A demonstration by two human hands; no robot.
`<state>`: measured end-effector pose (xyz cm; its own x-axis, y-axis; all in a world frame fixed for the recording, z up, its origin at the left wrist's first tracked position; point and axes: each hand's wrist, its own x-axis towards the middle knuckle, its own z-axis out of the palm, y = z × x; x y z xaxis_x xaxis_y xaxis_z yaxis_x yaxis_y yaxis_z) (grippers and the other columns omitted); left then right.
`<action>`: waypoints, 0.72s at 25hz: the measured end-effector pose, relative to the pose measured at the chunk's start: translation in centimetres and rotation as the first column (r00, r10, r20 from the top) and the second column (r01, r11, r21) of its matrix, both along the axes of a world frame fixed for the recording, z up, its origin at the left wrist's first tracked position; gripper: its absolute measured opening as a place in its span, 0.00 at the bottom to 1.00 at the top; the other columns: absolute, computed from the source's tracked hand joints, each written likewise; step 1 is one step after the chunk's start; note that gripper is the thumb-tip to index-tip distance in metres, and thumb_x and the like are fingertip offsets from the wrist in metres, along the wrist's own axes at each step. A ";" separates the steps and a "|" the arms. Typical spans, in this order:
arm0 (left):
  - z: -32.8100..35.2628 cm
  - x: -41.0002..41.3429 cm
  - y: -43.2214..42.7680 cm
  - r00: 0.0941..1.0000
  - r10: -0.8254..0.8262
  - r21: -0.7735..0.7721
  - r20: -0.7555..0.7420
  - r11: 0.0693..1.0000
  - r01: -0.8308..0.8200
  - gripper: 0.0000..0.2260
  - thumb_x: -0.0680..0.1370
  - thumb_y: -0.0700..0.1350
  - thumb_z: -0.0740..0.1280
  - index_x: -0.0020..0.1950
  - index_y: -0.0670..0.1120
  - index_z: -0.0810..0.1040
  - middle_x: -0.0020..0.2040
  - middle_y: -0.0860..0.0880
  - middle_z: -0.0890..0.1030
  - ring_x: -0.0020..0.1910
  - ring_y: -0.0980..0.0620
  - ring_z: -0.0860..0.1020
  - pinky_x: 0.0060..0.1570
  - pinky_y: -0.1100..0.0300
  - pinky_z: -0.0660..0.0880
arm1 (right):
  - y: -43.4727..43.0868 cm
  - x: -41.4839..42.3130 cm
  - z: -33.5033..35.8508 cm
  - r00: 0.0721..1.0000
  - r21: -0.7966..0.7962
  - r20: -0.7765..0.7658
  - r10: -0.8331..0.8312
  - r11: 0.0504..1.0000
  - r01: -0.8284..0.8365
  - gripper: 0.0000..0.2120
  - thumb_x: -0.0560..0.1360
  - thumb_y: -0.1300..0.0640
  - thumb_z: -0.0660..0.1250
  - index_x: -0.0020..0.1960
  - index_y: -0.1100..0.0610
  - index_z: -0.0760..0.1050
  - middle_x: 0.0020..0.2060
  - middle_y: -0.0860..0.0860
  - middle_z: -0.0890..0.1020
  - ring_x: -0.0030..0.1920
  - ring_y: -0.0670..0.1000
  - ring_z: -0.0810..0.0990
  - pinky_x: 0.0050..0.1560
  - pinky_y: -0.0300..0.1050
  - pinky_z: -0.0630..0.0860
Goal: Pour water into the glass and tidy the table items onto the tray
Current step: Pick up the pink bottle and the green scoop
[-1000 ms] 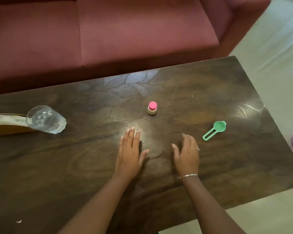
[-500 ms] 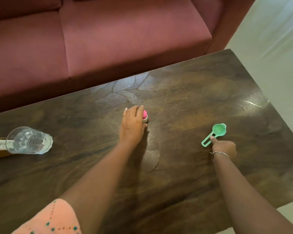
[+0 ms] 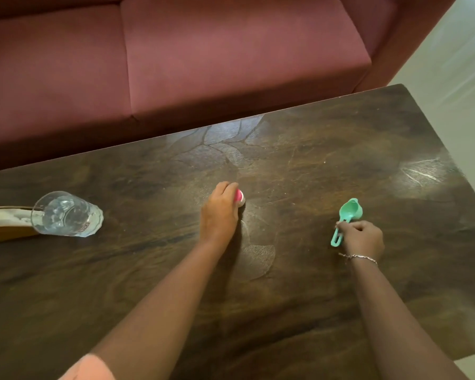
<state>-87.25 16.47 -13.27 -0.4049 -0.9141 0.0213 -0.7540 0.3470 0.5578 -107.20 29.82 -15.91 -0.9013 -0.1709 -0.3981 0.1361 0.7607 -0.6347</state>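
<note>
Right hand (image 3: 364, 238) now pinching scoop (image 3: 347, 218) handle; table (image 3: 340, 160) edge well apart.

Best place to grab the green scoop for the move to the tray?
By the slotted handle, from its near end. The green scoop lies flat with the bowl pointing away, and the right hand is already pinched on that handle.

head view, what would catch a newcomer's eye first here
Two bare arms reach across a dark wooden table: the left hand covers a small pink-capped bottle at the middle, and the right hand pinches the handle of a bright green scoop to the right. At the far left a clear glass stands against a tray at the frame edge. A maroon sofa fills the background.
</note>
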 end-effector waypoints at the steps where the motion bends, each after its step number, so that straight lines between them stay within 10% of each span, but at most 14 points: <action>1: 0.4 1.5 0.6 0.999 0.034 0.001 -0.036 0.999 -0.034 0.12 0.77 0.37 0.64 0.60 0.40 0.76 0.57 0.45 0.79 0.52 0.49 0.77 0.48 0.66 0.68 | -0.1 1.5 0.5 0.998 -0.043 0.018 0.060 0.997 -0.059 0.07 0.68 0.61 0.70 0.34 0.60 0.74 0.34 0.57 0.81 0.36 0.57 0.80 0.39 0.48 0.75; 6: 1.5 10.2 3.3 0.967 0.177 0.061 -0.182 0.984 -0.168 0.12 0.73 0.33 0.68 0.56 0.37 0.79 0.52 0.42 0.80 0.50 0.46 0.79 0.49 0.57 0.76 | -0.8 10.0 2.0 0.930 -0.169 -0.020 0.368 0.915 -0.366 0.11 0.75 0.64 0.62 0.36 0.56 0.66 0.27 0.53 0.78 0.24 0.50 0.76 0.30 0.49 0.76; 11: 2.6 21.6 3.8 0.944 0.281 0.067 -0.173 0.959 -0.274 0.15 0.71 0.32 0.70 0.56 0.39 0.80 0.52 0.44 0.80 0.50 0.51 0.78 0.51 0.61 0.74 | -3.6 20.3 3.2 0.780 -0.142 -0.101 0.617 0.767 -0.626 0.08 0.79 0.58 0.57 0.50 0.62 0.71 0.39 0.54 0.76 0.41 0.56 0.74 0.39 0.44 0.61; 18: 5.6 37.0 2.2 0.875 0.440 -0.022 -0.201 0.891 -0.453 0.17 0.67 0.28 0.70 0.55 0.37 0.80 0.51 0.41 0.81 0.50 0.54 0.77 0.53 0.69 0.68 | -10.8 36.6 5.6 0.541 -0.315 0.012 0.841 0.516 -0.796 0.11 0.73 0.70 0.63 0.53 0.64 0.79 0.47 0.57 0.81 0.45 0.51 0.77 0.42 0.34 0.69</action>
